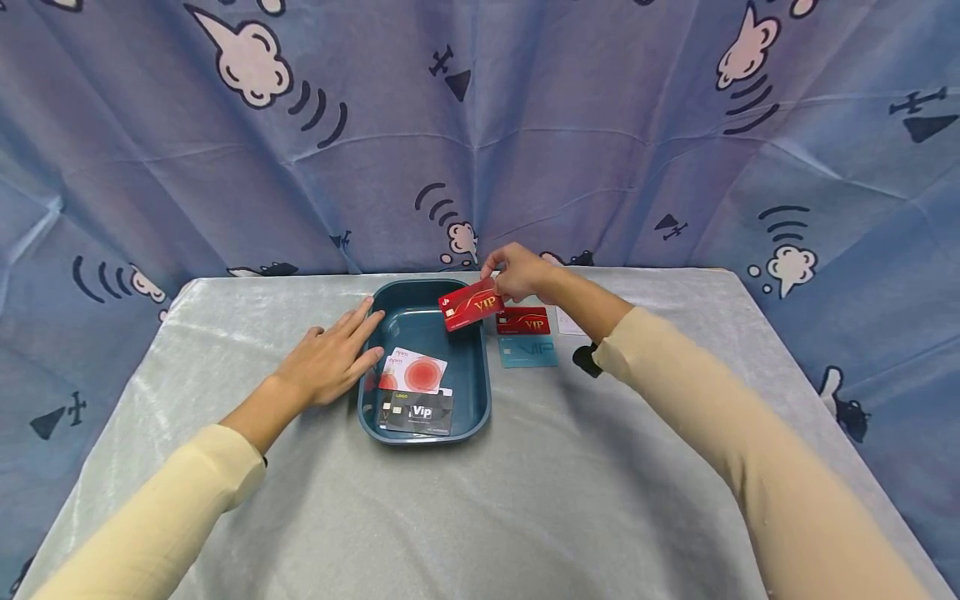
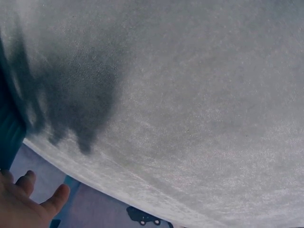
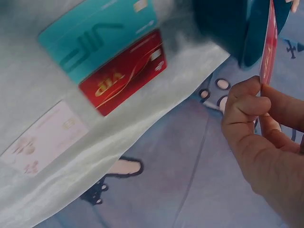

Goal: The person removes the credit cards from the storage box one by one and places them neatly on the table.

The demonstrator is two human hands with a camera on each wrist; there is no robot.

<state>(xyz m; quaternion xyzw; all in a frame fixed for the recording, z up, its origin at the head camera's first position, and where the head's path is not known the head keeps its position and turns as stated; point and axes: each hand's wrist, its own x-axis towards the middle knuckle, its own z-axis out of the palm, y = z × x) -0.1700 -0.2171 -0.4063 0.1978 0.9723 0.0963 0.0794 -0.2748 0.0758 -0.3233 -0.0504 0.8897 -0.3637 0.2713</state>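
Note:
My right hand pinches a red VIP card by one corner, above the right rim of a dark teal tray. In the right wrist view the same hand shows thumb and fingers on the card, seen edge-on. My left hand rests with extended fingers on the tray's left rim. Inside the tray lie white cards with red circles and, overlapping below them, black Vip cards. The left wrist view catches only part of the left hand.
Right of the tray, a second red VIP card lies beside a light blue VIP card. A pale pink-white card is near them, partly behind the right arm in the head view. A patterned blue curtain hangs behind the cloth-covered table.

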